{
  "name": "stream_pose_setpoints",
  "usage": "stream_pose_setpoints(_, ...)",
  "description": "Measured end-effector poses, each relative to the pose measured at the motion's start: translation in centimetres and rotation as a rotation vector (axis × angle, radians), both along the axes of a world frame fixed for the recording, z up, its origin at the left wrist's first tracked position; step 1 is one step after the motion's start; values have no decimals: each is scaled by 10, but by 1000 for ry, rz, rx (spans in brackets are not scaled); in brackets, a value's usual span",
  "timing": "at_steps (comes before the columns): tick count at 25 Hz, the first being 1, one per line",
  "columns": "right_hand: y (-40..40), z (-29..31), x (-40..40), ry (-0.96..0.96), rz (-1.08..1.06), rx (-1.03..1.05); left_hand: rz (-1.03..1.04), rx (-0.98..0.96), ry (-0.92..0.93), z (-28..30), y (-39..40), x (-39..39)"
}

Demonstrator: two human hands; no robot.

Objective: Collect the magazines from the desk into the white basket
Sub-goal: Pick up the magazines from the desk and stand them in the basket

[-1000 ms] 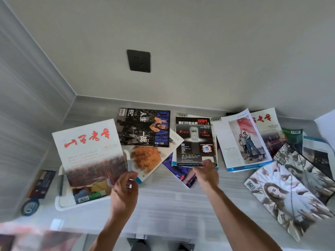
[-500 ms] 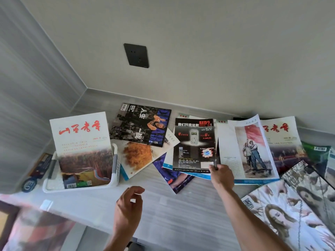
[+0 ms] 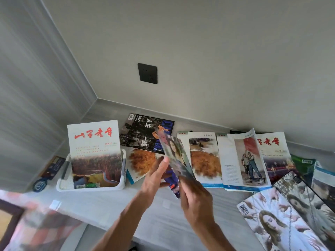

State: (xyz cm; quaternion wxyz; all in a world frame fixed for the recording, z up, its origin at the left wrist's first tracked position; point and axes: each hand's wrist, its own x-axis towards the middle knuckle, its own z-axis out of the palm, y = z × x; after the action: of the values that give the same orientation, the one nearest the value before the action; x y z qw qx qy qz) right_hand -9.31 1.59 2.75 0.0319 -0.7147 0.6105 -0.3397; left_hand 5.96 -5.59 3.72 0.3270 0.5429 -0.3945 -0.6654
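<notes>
A white basket (image 3: 122, 185) stands at the left of the desk with a white magazine with red characters (image 3: 94, 153) upright in it. My right hand (image 3: 194, 198) grips the lower edge of a lifted magazine (image 3: 175, 154), seen almost edge-on and blurred, above the desk's middle. My left hand (image 3: 154, 176) touches that magazine's left side with straight fingers. Several more magazines lie on the desk: a dark one (image 3: 145, 133), one with an orange picture (image 3: 203, 160), one with two standing figures (image 3: 244, 160).
At the lower right lie glossy magazines with a woman's face (image 3: 282, 223). A dark card and a round blue tag (image 3: 39, 185) lie left of the basket. A black wall socket (image 3: 147, 73) sits above the desk. A checked cloth (image 3: 41, 230) shows at the lower left.
My right hand has lifted the dark advert magazine off the desk and turned it on edge toward the left. My left hand has risen to meet it. The orange-picture magazine beneath is uncovered.
</notes>
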Motion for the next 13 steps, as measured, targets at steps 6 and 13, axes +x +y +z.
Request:
stream_pose_setpoints(6, 2, 13, 95, -221, 433, 500, 285, -26, -188, 13, -21, 107)
stream_pose_setpoints(13, -108, 17, 155, -1206, 97, 1059, 116, -180, -66, 39, -26, 246)
